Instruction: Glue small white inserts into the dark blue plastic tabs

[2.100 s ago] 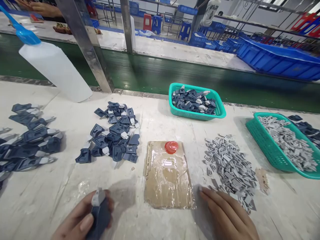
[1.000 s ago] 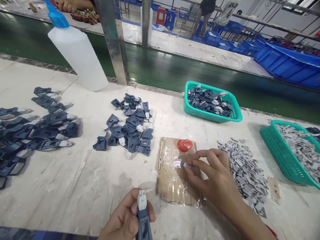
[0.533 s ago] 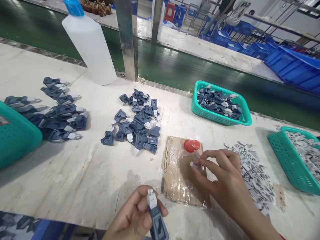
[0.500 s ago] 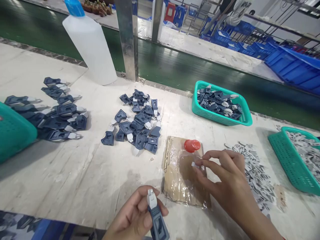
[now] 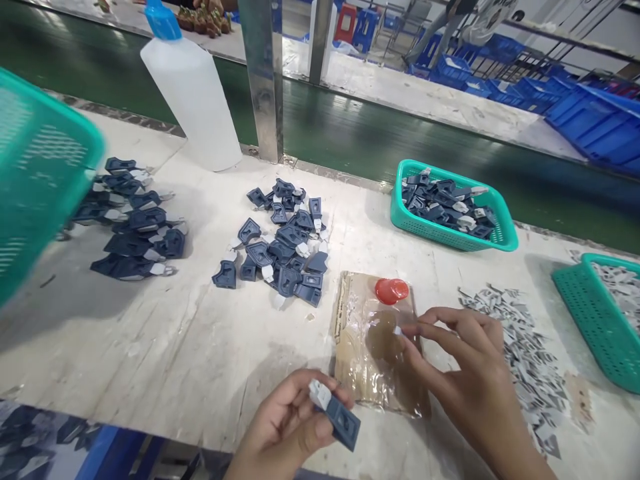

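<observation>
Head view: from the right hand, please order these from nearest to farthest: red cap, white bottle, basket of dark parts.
From the right hand:
1. Red cap, just ahead on the cardboard.
2. Basket of dark parts, farther ahead.
3. White bottle, far left, by the conveyor.

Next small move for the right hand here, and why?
Probably bring the right hand toward the left hand. Its fingertips pinch a small grey piece over the taped cardboard pad, beside the red cap, while the left hand holds a dark blue part with its pale end up. The two are still apart.
</observation>
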Demonstrator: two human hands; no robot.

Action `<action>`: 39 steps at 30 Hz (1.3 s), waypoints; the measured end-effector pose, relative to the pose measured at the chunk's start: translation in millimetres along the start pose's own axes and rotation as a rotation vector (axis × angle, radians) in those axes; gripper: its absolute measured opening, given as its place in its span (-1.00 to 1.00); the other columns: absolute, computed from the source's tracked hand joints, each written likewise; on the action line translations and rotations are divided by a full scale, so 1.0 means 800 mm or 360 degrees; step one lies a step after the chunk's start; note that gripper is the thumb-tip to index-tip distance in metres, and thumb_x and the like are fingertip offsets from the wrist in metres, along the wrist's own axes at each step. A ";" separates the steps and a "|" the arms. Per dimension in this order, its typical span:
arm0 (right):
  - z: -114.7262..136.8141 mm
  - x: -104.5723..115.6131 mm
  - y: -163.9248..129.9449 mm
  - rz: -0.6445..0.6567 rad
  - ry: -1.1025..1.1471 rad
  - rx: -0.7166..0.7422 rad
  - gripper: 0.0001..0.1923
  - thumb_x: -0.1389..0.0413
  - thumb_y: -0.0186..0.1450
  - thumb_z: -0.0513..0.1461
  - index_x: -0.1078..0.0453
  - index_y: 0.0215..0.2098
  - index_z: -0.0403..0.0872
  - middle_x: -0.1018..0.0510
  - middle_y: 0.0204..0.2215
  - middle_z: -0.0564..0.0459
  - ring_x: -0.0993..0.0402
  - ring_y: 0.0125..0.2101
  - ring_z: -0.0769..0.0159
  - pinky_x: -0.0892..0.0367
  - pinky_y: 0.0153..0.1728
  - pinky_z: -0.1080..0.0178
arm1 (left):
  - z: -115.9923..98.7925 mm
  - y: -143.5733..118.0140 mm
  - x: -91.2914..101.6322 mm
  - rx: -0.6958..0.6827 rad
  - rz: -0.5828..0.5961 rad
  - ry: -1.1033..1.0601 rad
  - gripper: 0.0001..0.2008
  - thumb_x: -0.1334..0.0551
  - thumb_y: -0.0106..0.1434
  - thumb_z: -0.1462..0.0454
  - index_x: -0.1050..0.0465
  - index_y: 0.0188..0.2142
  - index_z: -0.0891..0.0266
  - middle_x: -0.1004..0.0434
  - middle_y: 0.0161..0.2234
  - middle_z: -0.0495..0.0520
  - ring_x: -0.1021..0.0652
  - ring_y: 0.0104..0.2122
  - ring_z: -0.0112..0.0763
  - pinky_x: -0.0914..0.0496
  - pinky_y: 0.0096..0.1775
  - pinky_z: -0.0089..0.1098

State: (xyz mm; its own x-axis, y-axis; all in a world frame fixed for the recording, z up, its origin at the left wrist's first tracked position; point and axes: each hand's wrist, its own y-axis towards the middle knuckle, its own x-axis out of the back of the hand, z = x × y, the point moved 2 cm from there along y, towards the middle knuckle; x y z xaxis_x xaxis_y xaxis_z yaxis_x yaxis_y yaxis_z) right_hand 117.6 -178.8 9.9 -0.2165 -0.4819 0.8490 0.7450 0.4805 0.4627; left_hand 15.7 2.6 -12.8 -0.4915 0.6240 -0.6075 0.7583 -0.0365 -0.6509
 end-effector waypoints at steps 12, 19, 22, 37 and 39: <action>0.061 -0.004 -0.035 0.0287 0.0900 -0.0214 -0.92 -0.12 0.18 -0.31 -0.36 -0.33 -0.02 -0.33 -0.35 0.01 -0.43 -0.35 0.33 -0.44 -0.37 0.32 | 0.018 0.009 0.002 -0.0196 0.0098 0.0083 -0.83 -0.44 -0.04 0.25 -0.60 -0.38 0.12 -0.68 -0.38 -0.05 -0.59 -0.30 -0.44 -0.40 -0.21 -0.51; 0.056 -0.005 -0.038 0.0356 0.0859 -0.0206 -0.95 -0.04 0.26 -0.29 -0.33 -0.33 -0.02 -0.32 -0.33 0.02 -0.44 -0.34 0.37 -0.42 -0.39 0.38 | 0.018 0.008 0.003 -0.0181 0.0101 0.0078 -0.84 -0.43 -0.03 0.25 -0.60 -0.37 0.11 -0.69 -0.37 -0.05 -0.59 -0.31 -0.46 -0.39 -0.23 -0.53; 0.042 -0.001 -0.030 0.0214 0.0516 -0.0204 -0.93 -0.06 0.26 -0.25 -0.34 -0.27 -0.02 -0.33 -0.29 0.00 -0.39 -0.29 0.32 -0.34 -0.35 0.29 | 0.017 0.008 0.004 -0.0179 0.0070 0.0088 -0.84 -0.44 -0.03 0.24 -0.60 -0.38 0.10 -0.68 -0.37 -0.06 -0.59 -0.30 -0.45 -0.39 -0.24 -0.53; -0.001 -0.018 0.016 0.0196 -0.0216 0.0212 -0.98 -0.11 0.23 -0.29 -0.38 -0.35 -0.08 -0.41 -0.28 -0.03 -0.19 -0.23 0.19 -0.20 -0.21 0.13 | 0.012 0.006 0.000 -0.0184 0.0030 0.0142 -0.83 -0.45 -0.06 0.21 -0.60 -0.40 0.10 -0.68 -0.41 -0.09 -0.58 -0.34 -0.48 -0.40 -0.26 -0.56; 0.000 -0.013 0.017 0.0143 -0.0219 0.0207 -0.97 -0.11 0.23 -0.29 -0.39 -0.34 -0.09 -0.42 -0.27 -0.04 -0.20 -0.24 0.20 -0.19 -0.22 0.12 | 0.011 0.006 0.000 -0.0168 0.0023 0.0146 -0.82 -0.45 -0.06 0.20 -0.60 -0.40 0.10 -0.68 -0.41 -0.09 -0.58 -0.33 -0.47 -0.40 -0.25 -0.56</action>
State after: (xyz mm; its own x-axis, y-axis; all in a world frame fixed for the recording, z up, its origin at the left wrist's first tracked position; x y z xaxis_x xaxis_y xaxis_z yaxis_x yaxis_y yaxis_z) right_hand 130.0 -167.2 7.6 -0.2434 -0.3324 0.9112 0.6792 0.6122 0.4048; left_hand 16.0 -4.6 -19.9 -0.4424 0.6932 -0.5691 0.8083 0.0333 -0.5878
